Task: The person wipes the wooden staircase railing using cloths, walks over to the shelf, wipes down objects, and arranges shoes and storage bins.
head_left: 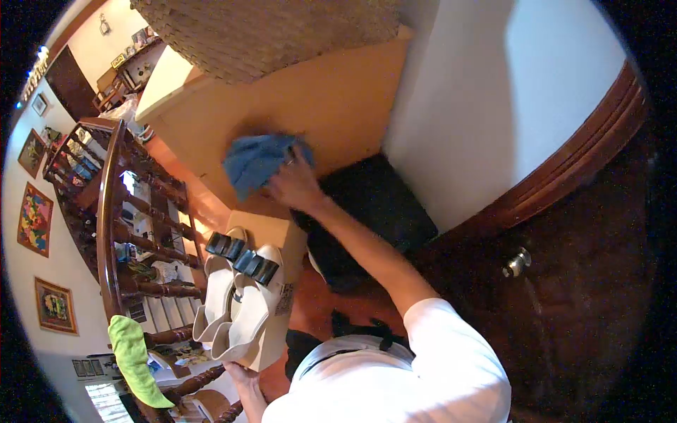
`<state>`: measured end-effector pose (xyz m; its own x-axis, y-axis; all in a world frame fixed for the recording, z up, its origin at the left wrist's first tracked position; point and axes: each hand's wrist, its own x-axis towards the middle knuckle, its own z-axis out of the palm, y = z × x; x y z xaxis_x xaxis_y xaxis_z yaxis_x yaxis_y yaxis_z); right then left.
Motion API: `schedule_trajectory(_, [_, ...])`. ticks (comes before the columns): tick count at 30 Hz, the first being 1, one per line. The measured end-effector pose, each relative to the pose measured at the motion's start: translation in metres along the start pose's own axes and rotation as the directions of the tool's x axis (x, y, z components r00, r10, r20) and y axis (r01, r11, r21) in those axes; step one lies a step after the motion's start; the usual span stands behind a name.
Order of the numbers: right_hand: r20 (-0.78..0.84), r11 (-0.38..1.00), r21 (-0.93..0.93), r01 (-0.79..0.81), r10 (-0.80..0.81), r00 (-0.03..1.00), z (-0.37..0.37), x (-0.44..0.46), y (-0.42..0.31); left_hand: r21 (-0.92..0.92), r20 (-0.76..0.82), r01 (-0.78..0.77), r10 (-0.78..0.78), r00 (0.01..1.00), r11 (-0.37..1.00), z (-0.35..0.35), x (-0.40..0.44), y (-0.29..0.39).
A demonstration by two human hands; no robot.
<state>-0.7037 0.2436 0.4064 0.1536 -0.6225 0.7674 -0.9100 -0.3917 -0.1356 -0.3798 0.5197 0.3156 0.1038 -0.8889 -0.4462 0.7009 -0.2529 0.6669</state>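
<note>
My right hand (295,185) presses a bunched blue cloth (255,163) against the upright face of an orange-brown wooden panel (345,92). Low on the left, my left hand (243,377) holds the near end of a cardboard box (271,229) from underneath; most of its fingers are hidden by the box. A pair of cream shoes (248,310) with dark bows (255,266) rests on top of that box. Beneath my right forearm lies a flat black item (374,211), close to the panel and the wall.
A woven straw piece (275,32) overhangs the panel's top. To the left runs a dark wooden stair railing (106,211), with a lime-green cloth (134,359) draped on it. At right is a dark door with a metal knob (517,262).
</note>
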Motion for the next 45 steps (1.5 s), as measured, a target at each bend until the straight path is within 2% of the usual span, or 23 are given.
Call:
schedule_trajectory(1, [0.108, 0.992, -0.084, 0.089, -0.08, 0.991, -0.013, 0.002, 0.012, -0.059, -0.018, -0.021, 0.02, 1.0, 0.998, -0.008, 0.003, -0.004])
schedule_trajectory(3, [-0.001, 0.991, -0.052, -0.126, 0.126, 0.992, -0.043, 0.025, 0.058, -0.085, -0.016, -0.021, 0.02, 1.0, 0.996, -0.014, 0.006, -0.01])
schedule_trajectory(4, [-0.191, 0.917, -0.297, -0.266, 0.216, 0.957, -0.061, 0.027, 0.072, -0.106, -0.01, -0.011, 0.01, 1.0, 0.994, -0.024, 0.005, -0.018])
schedule_trajectory(5, [-0.387, 0.796, -0.439, -0.416, 0.25, 0.888, -0.078, 0.03, 0.084, -0.106, 0.032, 0.003, 0.001, 0.999, 0.994, -0.031, 0.008, -0.023])
schedule_trajectory(6, [-0.227, 0.758, -0.398, -0.517, 0.465, 0.856, -0.118, 0.041, 0.101, -0.107, 0.028, -0.006, 0.009, 1.0, 0.994, -0.035, 0.007, -0.028])
schedule_trajectory(7, [-0.556, 0.83, 0.021, -0.557, 0.473, 0.683, -0.103, 0.043, 0.139, -0.09, -0.017, -0.03, 0.028, 0.999, 0.995, -0.043, 0.006, -0.032])
schedule_trajectory(8, [-0.749, 0.827, 0.413, -0.381, 0.546, 0.375, -0.085, 0.044, 0.166, -0.074, -0.063, -0.053, 0.048, 0.997, 0.996, -0.047, 0.004, -0.035])
schedule_trajectory(9, [-0.762, 0.806, 0.482, -0.344, 0.58, 0.289, -0.084, 0.046, 0.168, -0.076, -0.068, -0.057, 0.052, 0.996, 0.995, -0.041, 0.002, -0.036])
schedule_trajectory(10, [-0.731, 0.796, 0.455, -0.399, 0.59, 0.343, -0.081, 0.04, 0.165, -0.078, -0.054, -0.057, 0.053, 0.997, 0.995, -0.035, -0.001, -0.037])
schedule_trajectory(13, [-0.589, 0.845, 0.192, -0.499, 0.506, 0.63, -0.055, 0.027, 0.102, -0.081, -0.026, -0.057, 0.055, 0.998, 0.995, -0.051, 0.003, -0.039])
schedule_trajectory(15, [-0.41, 0.919, 0.004, -0.394, 0.361, 0.838, -0.026, 0.023, 0.047, -0.057, 0.027, -0.055, 0.057, 0.998, 0.997, -0.061, 0.008, -0.037])
schedule_trajectory(17, [-0.199, 0.981, -0.047, -0.188, 0.175, 0.964, 0.0, 0.027, -0.002, -0.054, -0.006, -0.05, 0.05, 0.999, 0.997, -0.048, 0.008, -0.029])
schedule_trajectory(21, [0.085, 0.998, -0.047, 0.042, -0.037, 0.996, 0.02, 0.068, -0.039, -0.066, 0.009, -0.009, 0.01, 1.0, 0.998, -0.04, 0.013, -0.019])
schedule_trajectory(25, [0.416, 0.997, -0.071, 0.022, 0.009, 0.909, 0.009, 0.097, -0.034, -0.086, -0.103, 0.043, -0.052, 0.993, 0.995, -0.048, 0.011, -0.02])
schedule_trajectory(26, [0.351, 0.991, -0.136, 0.019, 0.03, 0.936, 0.009, 0.096, -0.034, -0.098, -0.114, 0.039, -0.05, 0.992, 0.994, -0.05, 0.01, -0.021])
schedule_trajectory(28, [0.215, 0.965, -0.259, 0.034, 0.024, 0.976, 0.013, 0.095, -0.04, -0.124, -0.01, 0.089, -0.091, 0.996, 0.988, -0.052, 0.011, -0.024])
schedule_trajectory(31, [0.062, 0.86, -0.489, 0.146, -0.132, 0.989, 0.007, 0.109, -0.054, -0.086, -0.011, 0.013, -0.014, 1.0, 0.996, -0.042, 0.009, -0.026])
schedule_trajectory(34, [-0.033, 0.513, -0.839, 0.179, -0.377, 0.926, -0.006, 0.128, -0.069, -0.065, -0.004, -0.024, 0.024, 1.0, 0.998, -0.033, 0.006, -0.025])
schedule_trajectory(36, [-0.037, 0.285, -0.951, 0.12, -0.488, 0.872, -0.019, 0.128, -0.077, -0.051, 0.002, -0.052, 0.052, 0.999, 0.997, -0.026, 0.002, -0.027])
schedule_trajectory(38, [-0.038, 0.206, -0.975, 0.085, -0.53, 0.847, -0.025, 0.119, -0.077, -0.069, -0.023, -0.045, 0.043, 0.999, 0.997, -0.029, 0.003, -0.033])
schedule_trajectory(39, [-0.04, 0.208, -0.975, 0.084, -0.532, 0.846, -0.026, 0.114, -0.071, -0.088, -0.038, -0.039, 0.036, 0.999, 0.995, -0.03, 0.004, -0.035])
schedule_trajectory(42, [-0.127, 0.588, -0.809, 0.008, -0.188, 0.974, -0.018, 0.077, -0.015, -0.068, -0.047, -0.07, 0.067, 0.997, 0.995, -0.032, 0.002, -0.038])
schedule_trajectory(45, [-0.031, 0.84, -0.519, -0.156, 0.164, 0.986, -0.017, 0.041, 0.05, -0.063, -0.028, -0.151, 0.149, 0.988, 0.987, -0.033, 0.002, -0.045])
